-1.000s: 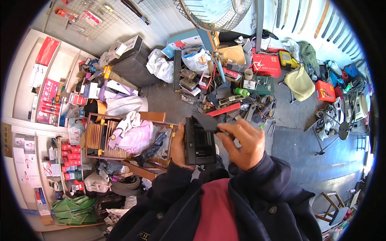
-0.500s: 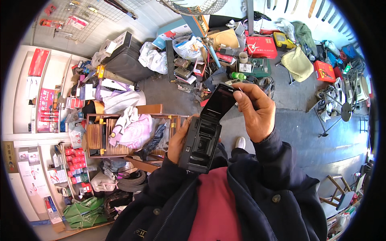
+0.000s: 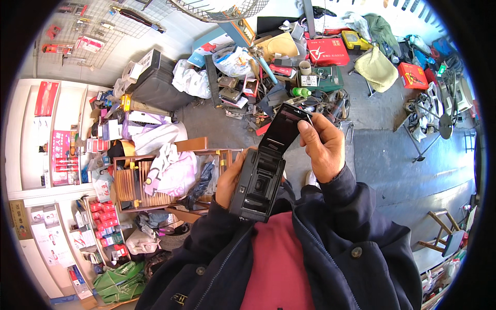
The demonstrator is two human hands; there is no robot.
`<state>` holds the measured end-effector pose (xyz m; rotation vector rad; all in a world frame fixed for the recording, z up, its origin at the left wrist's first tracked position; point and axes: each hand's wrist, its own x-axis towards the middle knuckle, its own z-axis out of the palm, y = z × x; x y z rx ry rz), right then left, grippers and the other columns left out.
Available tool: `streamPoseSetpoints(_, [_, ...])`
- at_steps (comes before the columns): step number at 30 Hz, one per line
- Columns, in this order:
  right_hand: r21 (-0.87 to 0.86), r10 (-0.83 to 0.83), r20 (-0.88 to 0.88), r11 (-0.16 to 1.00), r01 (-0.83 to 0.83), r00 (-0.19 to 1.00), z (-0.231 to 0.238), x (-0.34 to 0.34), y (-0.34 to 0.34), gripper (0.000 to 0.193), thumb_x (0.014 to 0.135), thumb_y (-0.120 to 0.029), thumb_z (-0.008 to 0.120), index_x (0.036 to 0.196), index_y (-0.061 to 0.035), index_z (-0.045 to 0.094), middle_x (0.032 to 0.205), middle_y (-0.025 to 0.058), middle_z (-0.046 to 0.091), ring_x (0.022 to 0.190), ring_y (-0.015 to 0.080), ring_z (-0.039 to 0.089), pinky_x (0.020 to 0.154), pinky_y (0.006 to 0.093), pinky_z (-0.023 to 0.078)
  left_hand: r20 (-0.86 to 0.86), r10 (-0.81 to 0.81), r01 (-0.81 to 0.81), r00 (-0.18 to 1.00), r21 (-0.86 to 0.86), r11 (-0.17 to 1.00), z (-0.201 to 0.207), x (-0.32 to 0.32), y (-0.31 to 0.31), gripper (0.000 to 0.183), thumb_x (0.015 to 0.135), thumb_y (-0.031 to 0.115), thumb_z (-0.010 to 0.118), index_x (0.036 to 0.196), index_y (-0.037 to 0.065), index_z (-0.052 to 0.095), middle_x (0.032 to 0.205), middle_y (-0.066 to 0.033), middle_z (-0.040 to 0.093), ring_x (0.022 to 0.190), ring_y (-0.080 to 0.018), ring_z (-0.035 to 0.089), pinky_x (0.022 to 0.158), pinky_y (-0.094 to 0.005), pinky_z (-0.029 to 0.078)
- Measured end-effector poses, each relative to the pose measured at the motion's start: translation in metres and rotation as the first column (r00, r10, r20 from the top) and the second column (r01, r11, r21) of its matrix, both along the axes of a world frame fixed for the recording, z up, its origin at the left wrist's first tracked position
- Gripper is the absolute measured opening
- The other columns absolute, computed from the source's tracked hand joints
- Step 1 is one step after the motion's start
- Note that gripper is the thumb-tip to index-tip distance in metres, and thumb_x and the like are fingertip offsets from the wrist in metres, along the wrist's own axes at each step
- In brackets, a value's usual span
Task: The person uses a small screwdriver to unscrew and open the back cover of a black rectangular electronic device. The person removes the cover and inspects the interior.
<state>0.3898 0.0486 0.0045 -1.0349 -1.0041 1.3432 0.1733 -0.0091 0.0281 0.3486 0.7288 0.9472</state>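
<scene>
My left hand [image 3: 231, 180] is wrapped round a black film camera [image 3: 257, 188], held up in front of my chest. Its back door [image 3: 282, 129] hangs swung out at the upper end, so the inner chamber and lens opening show. Beside that door, my right hand [image 3: 325, 147] is closed in a pinch. A thin, pale, pointed piece [image 3: 309, 120] sticks out between the thumb and forefinger; its exact kind is too small to make out. Whether those fingertips touch the door's edge I cannot tell.
To the left stands a wooden chair [image 3: 199, 143] with cloths on it, near shelves [image 3: 85, 178] of boxed goods. Ahead lie piled tools and a red case [image 3: 329, 51]. A folding stool with a yellow cloth [image 3: 377, 70] is far right; a wooden stool [image 3: 439, 235] stands lower right.
My right hand has shifted slightly left and down, closer to the camera's door. The room has slid a little in view; the camera stays in my left hand.
</scene>
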Motion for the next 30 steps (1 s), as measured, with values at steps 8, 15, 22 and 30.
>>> streamPoseSetpoints(8, [-0.061,0.005,-0.046,0.998,-0.008,0.999,-0.014,0.007,-0.005,0.021,0.108,-0.024,0.065,0.101,-0.0044,0.067,0.076,-0.0044,0.060,0.059,-0.0001,0.041,0.052,0.0204,0.032,-0.078,-0.065,0.061,0.995,-0.054,0.997,0.000,0.007,0.008,0.063,0.113,0.055,0.030,0.150,0.006,0.045,0.123,-0.0294,0.067,0.096,-0.0430,0.075,0.062,-0.0528,0.067])
streamPoseSetpoints(15, [-0.092,-0.028,-0.113,0.996,0.017,0.993,-0.016,0.007,-0.006,0.021,0.108,-0.023,0.064,0.097,-0.0051,0.065,0.076,-0.0042,0.060,0.058,0.0003,0.043,0.052,0.0206,0.033,0.042,-0.084,0.087,0.996,-0.064,0.994,0.002,0.013,0.013,0.062,0.113,0.054,0.030,0.148,0.005,0.045,0.123,-0.0289,0.067,0.101,-0.0413,0.074,0.073,-0.0479,0.067])
streamPoseSetpoints(22, [-0.145,0.001,-0.132,0.989,-0.020,0.991,-0.015,0.008,-0.009,0.023,0.109,-0.023,0.063,0.094,-0.0052,0.064,0.075,-0.0037,0.060,0.058,0.0004,0.043,0.052,0.0206,0.033,-0.092,-0.069,0.058,0.993,-0.115,0.992,0.006,0.019,0.014,0.067,0.111,0.059,0.030,0.148,0.006,0.046,0.112,-0.0354,0.067,0.073,-0.0408,0.074,0.057,-0.0463,0.064])
streamPoseSetpoints(30, [-0.239,-0.002,-0.225,0.969,-0.053,0.974,-0.026,0.012,-0.010,0.020,0.108,-0.022,0.065,0.100,-0.0031,0.069,0.077,-0.0014,0.063,0.059,0.0024,0.045,0.053,0.0214,0.035,-0.131,-0.056,0.037,0.990,-0.140,0.989,0.007,0.024,0.014,0.067,0.111,0.059,0.031,0.150,0.006,0.044,0.110,-0.0371,0.066,0.071,-0.0397,0.074,0.056,-0.0434,0.064])
